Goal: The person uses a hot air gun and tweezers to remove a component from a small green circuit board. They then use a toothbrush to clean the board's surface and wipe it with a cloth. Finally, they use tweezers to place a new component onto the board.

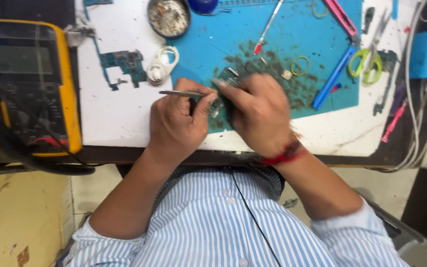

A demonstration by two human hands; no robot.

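My left hand (179,123) pinches metal tweezers (181,93), tips pointing at the small circuit board (226,81) right between my hands. My right hand (260,116) presses down on that board, fingers together, holding it on the blue mat (292,29) (stained dark there). Another green board (124,64) lies beyond my left hand, yellow multimeter (33,84) farther left.

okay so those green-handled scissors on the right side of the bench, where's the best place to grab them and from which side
Probably by the two green loop handles of the scissors, coming straight down from above. They lie flat at the blue mat's right edge, loops facing up and uncovered. The blue tool lies close on their left, so the right side gives more room.
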